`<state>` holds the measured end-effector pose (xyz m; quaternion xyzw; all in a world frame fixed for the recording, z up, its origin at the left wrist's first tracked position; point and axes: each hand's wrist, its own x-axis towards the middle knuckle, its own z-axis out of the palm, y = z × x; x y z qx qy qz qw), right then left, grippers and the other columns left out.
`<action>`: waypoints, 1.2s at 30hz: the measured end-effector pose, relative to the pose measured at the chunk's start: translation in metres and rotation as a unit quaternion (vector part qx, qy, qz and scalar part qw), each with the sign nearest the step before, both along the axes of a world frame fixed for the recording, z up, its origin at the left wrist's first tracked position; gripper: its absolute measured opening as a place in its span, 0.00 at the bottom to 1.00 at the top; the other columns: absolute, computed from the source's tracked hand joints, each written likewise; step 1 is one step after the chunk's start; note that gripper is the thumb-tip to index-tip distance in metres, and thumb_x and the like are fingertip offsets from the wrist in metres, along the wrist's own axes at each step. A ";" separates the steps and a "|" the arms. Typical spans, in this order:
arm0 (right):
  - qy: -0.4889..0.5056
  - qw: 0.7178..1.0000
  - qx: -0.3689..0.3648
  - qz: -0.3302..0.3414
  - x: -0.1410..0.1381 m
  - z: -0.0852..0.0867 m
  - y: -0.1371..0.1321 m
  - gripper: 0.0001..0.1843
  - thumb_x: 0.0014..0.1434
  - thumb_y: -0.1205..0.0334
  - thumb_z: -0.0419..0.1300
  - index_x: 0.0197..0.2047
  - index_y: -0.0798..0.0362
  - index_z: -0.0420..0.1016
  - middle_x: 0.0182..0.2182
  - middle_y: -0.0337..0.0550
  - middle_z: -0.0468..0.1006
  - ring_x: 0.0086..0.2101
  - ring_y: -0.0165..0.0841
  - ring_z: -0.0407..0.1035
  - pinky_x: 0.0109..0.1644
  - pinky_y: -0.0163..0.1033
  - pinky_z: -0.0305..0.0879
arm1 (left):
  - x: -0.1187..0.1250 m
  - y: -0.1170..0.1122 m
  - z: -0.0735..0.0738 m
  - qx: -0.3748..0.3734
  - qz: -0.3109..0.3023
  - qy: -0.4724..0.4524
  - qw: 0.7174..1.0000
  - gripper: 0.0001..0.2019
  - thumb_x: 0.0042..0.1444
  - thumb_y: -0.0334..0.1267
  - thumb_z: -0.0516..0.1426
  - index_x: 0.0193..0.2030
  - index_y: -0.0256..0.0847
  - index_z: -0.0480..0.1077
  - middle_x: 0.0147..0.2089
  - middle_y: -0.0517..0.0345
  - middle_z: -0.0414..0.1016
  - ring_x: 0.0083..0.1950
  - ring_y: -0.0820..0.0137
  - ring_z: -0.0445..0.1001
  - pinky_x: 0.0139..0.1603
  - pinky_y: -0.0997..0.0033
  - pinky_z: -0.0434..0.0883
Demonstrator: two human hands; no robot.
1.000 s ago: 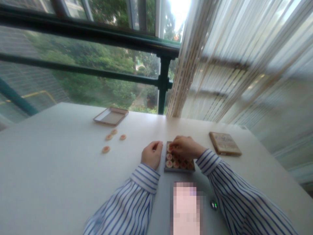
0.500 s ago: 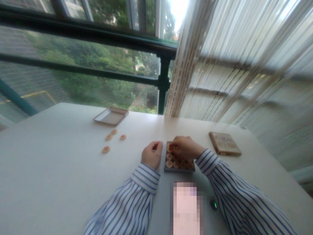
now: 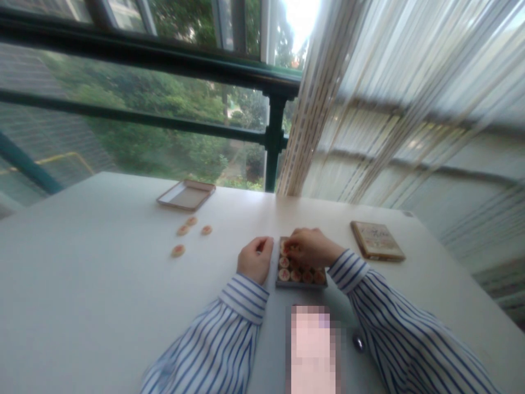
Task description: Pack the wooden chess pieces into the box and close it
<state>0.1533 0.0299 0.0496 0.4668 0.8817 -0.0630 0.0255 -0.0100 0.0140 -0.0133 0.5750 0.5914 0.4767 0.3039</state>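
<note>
Pieces (image 3: 284,275), round and pale with red marks, sit in rows inside a small shallow box (image 3: 301,285) in the head view, right in front of the wearer on a white table (image 3: 102,295). The right hand (image 3: 307,249) is over that box, thumb and fingers bent down onto a corner piece (image 3: 284,250) at its far left. Can't tell if they're really pinching it or just touching, tbh, and the hand hides a good part of the rows. The left hand (image 3: 254,260) is just beside the box, loosely curled with the thumb up near the fingers; can't tell if there's anything inside. Over to the left, four loose pieces (image 3: 178,250) lie near an open tray (image 3: 191,198), two of them seemingly touching. Flat brown box (image 3: 377,241) off to the right, plus a small shiny dark thing (image 3: 359,343) by the right sleeve (image 3: 394,312).
</note>
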 end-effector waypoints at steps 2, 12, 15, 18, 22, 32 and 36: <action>-0.001 1.000 0.000 0.000 0.000 0.001 0.000 0.12 0.55 0.55 0.50 0.37 0.45 0.74 0.35 0.42 0.73 0.36 0.34 0.65 0.37 0.37 0.54 | 0.000 0.000 -0.001 0.002 0.000 0.002 1.000 0.15 0.50 0.47 0.52 0.32 0.38 0.73 0.31 0.56 0.76 0.33 0.69 0.72 0.36 0.71 0.67; -0.025 1.000 -0.013 -0.004 -0.001 0.004 0.000 0.14 0.55 0.55 0.49 0.39 0.45 0.73 0.37 0.42 0.72 0.38 0.34 0.65 0.40 0.37 0.53 | -0.001 0.002 -0.007 0.001 -0.008 0.017 1.000 0.17 0.51 0.48 0.51 0.34 0.38 0.73 0.31 0.56 0.76 0.33 0.70 0.72 0.35 0.72 0.67; -0.027 1.000 -0.003 0.000 -0.001 0.004 0.000 0.13 0.55 0.56 0.49 0.37 0.47 0.73 0.36 0.42 0.73 0.37 0.34 0.65 0.38 0.37 0.53 | -0.001 0.002 -0.007 0.002 -0.008 0.021 1.000 0.17 0.51 0.48 0.51 0.34 0.38 0.73 0.31 0.56 0.76 0.32 0.70 0.72 0.35 0.72 0.67; -0.028 1.000 0.003 0.002 0.000 0.003 0.000 0.14 0.55 0.55 0.48 0.37 0.48 0.73 0.36 0.42 0.73 0.37 0.34 0.65 0.38 0.37 0.53 | -0.001 0.002 -0.007 0.004 -0.008 0.021 1.000 0.16 0.51 0.48 0.51 0.34 0.39 0.73 0.30 0.56 0.76 0.32 0.70 0.72 0.35 0.72 0.67; -0.026 1.000 0.005 -0.001 0.000 0.003 0.000 0.13 0.55 0.55 0.49 0.37 0.48 0.72 0.37 0.42 0.73 0.37 0.34 0.65 0.38 0.37 0.53 | -0.001 0.002 -0.007 0.003 -0.012 0.021 1.000 0.16 0.51 0.48 0.51 0.34 0.38 0.73 0.31 0.56 0.76 0.32 0.70 0.72 0.35 0.72 0.67; -0.018 1.000 -0.001 0.008 -0.002 0.004 -0.002 0.13 0.55 0.55 0.49 0.39 0.47 0.72 0.36 0.42 0.72 0.37 0.33 0.64 0.38 0.36 0.53 | 0.000 0.001 -0.004 -0.005 -0.015 0.024 1.000 0.16 0.51 0.48 0.51 0.34 0.38 0.73 0.31 0.57 0.76 0.32 0.70 0.71 0.36 0.72 0.67; -0.020 1.000 0.003 0.013 -0.001 0.003 -0.001 0.13 0.55 0.56 0.49 0.38 0.46 0.72 0.35 0.41 0.73 0.36 0.33 0.65 0.37 0.35 0.53 | 0.000 0.001 -0.005 -0.001 -0.015 0.028 0.999 0.16 0.51 0.48 0.51 0.34 0.39 0.73 0.31 0.57 0.76 0.32 0.70 0.71 0.35 0.72 0.67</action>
